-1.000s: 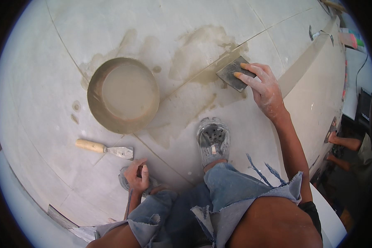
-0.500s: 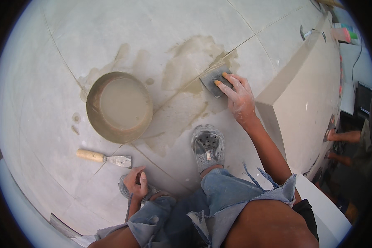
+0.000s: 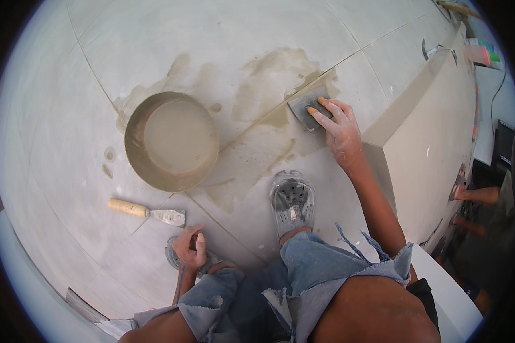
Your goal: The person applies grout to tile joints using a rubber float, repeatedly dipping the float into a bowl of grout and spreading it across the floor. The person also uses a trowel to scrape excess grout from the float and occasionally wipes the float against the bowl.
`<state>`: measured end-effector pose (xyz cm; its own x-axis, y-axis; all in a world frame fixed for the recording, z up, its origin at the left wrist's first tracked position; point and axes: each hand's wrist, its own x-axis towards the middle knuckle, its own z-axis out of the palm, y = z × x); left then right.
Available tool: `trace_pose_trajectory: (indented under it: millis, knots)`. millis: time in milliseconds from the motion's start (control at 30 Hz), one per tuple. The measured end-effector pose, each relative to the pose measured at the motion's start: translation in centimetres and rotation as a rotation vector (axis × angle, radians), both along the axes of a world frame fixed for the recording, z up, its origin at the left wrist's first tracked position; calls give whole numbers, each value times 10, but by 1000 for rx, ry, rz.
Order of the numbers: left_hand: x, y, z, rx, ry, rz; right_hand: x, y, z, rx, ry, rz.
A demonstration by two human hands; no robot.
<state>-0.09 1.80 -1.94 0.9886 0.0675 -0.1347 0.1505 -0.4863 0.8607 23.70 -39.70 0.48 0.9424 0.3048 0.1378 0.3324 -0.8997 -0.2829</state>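
Note:
My right hand (image 3: 343, 128) holds a dark grey, flat square spreader (image 3: 310, 110), rubber-like, pressed down on the tile seam. Orange covers or stains show on two of its fingertips. Wet grey-beige grout (image 3: 272, 80) is smeared around the seam and the spreader. To the left stands a round basin (image 3: 133, 134) with the same beige slurry in it. My left hand (image 3: 190, 248) hangs by my left shoe, fingers loosely curled, thumb apart, nothing visible in it. Just beyond it lies a putty knife (image 3: 149, 211) with a wooden handle and a smeared blade.
Large pale tiles (image 3: 51, 160) cover the floor, with thin seams. My right clog (image 3: 292, 200) stands below the smear. A raised beige ledge (image 3: 423, 131) runs along the right, with a hammer-like tool (image 3: 432, 51) at its far end. Another person's legs (image 3: 478, 195) show beyond it.
My right hand and the spreader have slid slightly to the right along the seam. The whole view has shifted a little. My left hand stays by my left shoe.

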Motion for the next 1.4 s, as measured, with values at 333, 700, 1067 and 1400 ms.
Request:
trace_pose_trajectory:
  millis: [333,700,1067,1400]
  knots:
    - [-1,-4,-3,-21,45,17,-7,-8,4,-20,9,-19]
    - [-2,-1,3,-26,73,39,81,2,20,13,-33,11]
    - [-1,-1,0,-28,57,52,73,6,52,-44,192,58]
    - [-5,0,-1,-33,61,44,-47,61,36,-108,224,183]
